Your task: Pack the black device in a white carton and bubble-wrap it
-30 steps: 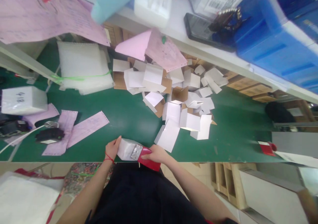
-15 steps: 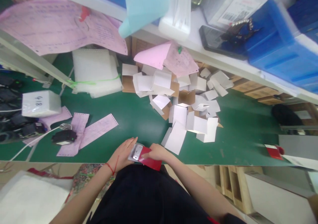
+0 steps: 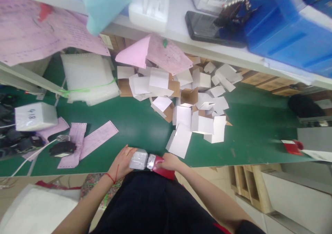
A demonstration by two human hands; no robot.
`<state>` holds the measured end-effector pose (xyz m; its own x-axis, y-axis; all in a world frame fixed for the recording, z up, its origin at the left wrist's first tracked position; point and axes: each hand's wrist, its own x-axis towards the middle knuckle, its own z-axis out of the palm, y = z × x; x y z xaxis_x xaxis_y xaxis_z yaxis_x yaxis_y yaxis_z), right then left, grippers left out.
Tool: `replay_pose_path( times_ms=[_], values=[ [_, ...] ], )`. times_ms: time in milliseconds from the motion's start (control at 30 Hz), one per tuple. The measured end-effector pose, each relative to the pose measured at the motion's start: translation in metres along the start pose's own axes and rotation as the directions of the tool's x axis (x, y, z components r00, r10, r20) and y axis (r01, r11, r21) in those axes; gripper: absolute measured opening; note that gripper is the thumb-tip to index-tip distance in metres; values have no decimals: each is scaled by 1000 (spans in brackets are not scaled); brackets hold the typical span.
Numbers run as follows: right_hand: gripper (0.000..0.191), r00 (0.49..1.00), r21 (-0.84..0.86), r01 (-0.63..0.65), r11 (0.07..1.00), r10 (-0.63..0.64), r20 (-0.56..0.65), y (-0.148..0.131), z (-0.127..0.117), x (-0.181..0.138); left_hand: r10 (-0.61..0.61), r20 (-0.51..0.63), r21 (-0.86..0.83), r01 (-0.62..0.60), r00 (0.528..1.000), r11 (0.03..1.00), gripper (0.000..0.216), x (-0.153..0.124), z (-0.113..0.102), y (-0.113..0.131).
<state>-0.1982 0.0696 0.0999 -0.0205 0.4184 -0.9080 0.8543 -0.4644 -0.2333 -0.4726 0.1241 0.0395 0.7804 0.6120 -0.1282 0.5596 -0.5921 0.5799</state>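
Note:
At the near edge of the green table, my left hand is wrapped round a small white wrapped box. My right hand grips a red tape dispenser whose metal mouth presses against the right end of the box. A red cord circles my left wrist. Just beyond my hands lies a heap of flat white and brown carton blanks.
Pink printed slips and a black device lie at left, with a white labelled box and a banded stack of foam bags. A shelf above holds a phone and blue bins. Another red dispenser sits at right.
My left hand went from lying flat over the box to gripping its side. The box now shows again, with the dispenser's mouth at its end. The view swung left.

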Motion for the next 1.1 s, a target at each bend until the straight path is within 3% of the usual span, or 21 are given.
replay_pose_path(
  times_ms=[167, 267, 367, 433, 533, 633, 733, 833, 967, 1100],
  values=[
    [63, 997, 9, 42, 999, -42, 66, -13, -2, 22, -9, 36, 185, 2, 999, 983, 55, 7, -2, 15],
    [65, 995, -9, 63, 998, -62, 73, -21, -3, 21, 23, 123, 307, -60, 992, 950, 57, 21, 7, 35],
    [64, 997, 36, 68, 997, -69, 42, -20, -5, 14, 6, 208, 291, -68, 978, 954, 53, 36, 19, 50],
    [58, 996, 94, 86, 992, -89, 32, -14, -9, 9, -23, 185, 212, -17, 983, 977, 56, 40, 22, 54],
    [50, 994, 107, 97, 989, -102, 35, -3, -16, 5, 21, 71, 67, -26, 997, 997, 77, 33, 18, 53],
    [43, 993, 122, 108, 987, -113, 39, 5, -17, 3, 81, 28, 90, -83, 996, 992, 102, 18, 11, 49],
    [40, 988, 215, 127, 968, -143, 58, 12, -14, -3, 38, 116, 245, -66, 993, 967, 84, 10, 9, 45],
    [35, 978, 306, 200, 931, -209, -3, 19, -13, -18, -39, 148, 322, -11, 988, 947, 70, 10, 8, 44],
    [36, 964, 265, 266, 927, -259, -61, 19, -12, -32, -17, 117, 258, -14, 993, 966, 49, 9, 6, 45],
    [43, 982, 184, 180, 966, -168, -82, 13, -7, -29, 12, 88, 194, -29, 996, 981, 43, 7, 2, 47]
  ],
)
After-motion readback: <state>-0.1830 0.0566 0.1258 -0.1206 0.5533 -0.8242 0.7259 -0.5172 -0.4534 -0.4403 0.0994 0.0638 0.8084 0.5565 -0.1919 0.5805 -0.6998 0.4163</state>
